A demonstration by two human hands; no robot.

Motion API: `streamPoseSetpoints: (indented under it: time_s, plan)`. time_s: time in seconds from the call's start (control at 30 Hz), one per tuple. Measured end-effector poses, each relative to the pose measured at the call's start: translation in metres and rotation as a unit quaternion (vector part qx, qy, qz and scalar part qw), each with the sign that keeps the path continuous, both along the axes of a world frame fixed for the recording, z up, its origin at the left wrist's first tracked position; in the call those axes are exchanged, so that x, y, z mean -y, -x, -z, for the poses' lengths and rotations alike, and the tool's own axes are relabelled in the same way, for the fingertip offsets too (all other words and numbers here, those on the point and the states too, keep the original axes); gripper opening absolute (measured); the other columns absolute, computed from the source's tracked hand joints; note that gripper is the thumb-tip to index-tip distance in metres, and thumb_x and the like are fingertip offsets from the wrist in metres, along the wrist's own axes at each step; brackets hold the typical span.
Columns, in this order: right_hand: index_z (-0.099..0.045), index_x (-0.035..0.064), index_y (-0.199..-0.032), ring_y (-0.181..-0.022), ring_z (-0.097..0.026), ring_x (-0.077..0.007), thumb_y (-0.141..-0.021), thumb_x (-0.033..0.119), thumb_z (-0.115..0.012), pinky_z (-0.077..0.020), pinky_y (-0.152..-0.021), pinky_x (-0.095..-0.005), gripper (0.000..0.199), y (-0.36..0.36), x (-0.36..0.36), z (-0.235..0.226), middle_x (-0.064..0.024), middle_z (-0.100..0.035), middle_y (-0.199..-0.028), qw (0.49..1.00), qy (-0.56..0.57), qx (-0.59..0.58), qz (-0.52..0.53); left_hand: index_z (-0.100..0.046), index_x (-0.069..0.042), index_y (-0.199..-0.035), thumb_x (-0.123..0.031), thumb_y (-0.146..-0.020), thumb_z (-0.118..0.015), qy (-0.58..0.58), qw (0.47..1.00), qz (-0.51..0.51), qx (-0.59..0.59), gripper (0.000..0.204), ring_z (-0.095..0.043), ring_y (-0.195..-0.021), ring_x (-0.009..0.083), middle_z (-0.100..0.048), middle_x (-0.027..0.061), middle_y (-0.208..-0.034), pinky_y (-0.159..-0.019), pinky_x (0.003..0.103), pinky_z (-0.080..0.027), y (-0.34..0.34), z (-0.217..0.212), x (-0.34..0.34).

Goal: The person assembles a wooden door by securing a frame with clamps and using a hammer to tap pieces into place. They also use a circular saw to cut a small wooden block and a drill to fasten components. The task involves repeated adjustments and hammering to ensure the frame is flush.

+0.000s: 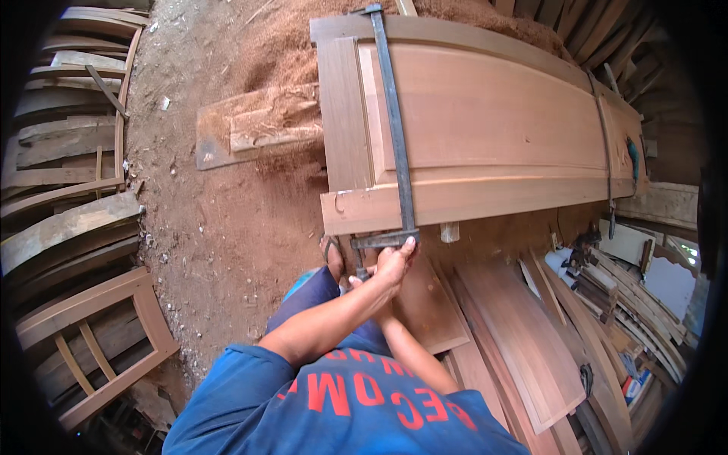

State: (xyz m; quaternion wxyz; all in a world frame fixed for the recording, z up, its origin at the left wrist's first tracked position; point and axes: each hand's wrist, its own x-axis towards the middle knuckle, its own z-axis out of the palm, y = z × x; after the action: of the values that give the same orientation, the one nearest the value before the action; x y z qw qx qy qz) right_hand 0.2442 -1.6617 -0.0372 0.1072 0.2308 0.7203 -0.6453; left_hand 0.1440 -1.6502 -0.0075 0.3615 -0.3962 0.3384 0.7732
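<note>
A wooden panel door [485, 114] lies raised in front of me, with a dark metal bar clamp [394, 129] across its left end. My left hand [394, 264] is closed on the clamp's near jaw, its thumb at the foot of the bar. Below it, my right hand [355, 283] is mostly hidden under the left forearm. Its visible fingers curl around the clamp's screw handle [362, 270]. My forearms cross. The jaw sits at the door's near edge, the bar's other end beyond the far edge.
A second clamp [604, 136] spans the door's right end. Wooden panels [523, 334] lie at my right. Wooden frames [98, 341] and curved boards [68, 227] are stacked at left. Sawdust [280, 53] and a loose board [220, 136] lie on the dirt floor.
</note>
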Motion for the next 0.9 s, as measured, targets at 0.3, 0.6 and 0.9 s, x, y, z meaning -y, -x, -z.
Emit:
streamPoseSetpoints:
  time_s: [0.3,0.6,0.9]
  plan:
    - [-0.046,0.0037,-0.122,-0.083,-0.058,-0.0143,-0.092,0.020,-0.074,-0.0509,-0.072,-0.0302,0.044,0.002,-0.011,0.017,-0.0033,-0.058,-0.090,0.943,0.275,0.186,0.011,-0.056,-0.007,-0.119,-0.033,-0.096,-0.070,0.059,0.998,0.020,0.002,0.037,-0.064,-0.099,0.0122,-0.070,0.0030,-0.107,-0.078,0.026,-0.047,-0.005,0.014,-0.002]
    - [-0.054,0.0054,-0.126,-0.114,-0.057,-0.0217,-0.095,0.027,-0.069,-0.0480,-0.096,-0.0360,0.041,-0.020,-0.004,0.058,-0.0122,-0.061,-0.120,0.996,0.049,0.015,-0.067,-0.065,-0.008,-0.100,-0.034,-0.096,-0.070,0.064,0.997,0.009,-0.049,0.027,-0.056,-0.070,0.0096,-0.065,-0.0002,-0.082,-0.057,0.024,-0.043,-0.007,0.035,-0.002]
    - [-0.054,0.0042,-0.135,-0.122,-0.050,-0.0234,-0.094,0.023,-0.062,-0.0381,-0.102,-0.0345,0.045,-0.008,-0.051,0.111,-0.0163,-0.057,-0.130,0.991,-0.115,-0.027,-0.059,-0.055,-0.007,-0.132,-0.045,-0.096,-0.065,-0.006,0.998,0.060,-0.009,0.054,-0.057,-0.117,0.0169,-0.061,0.0044,-0.133,-0.090,0.030,-0.046,0.004,0.022,0.003]
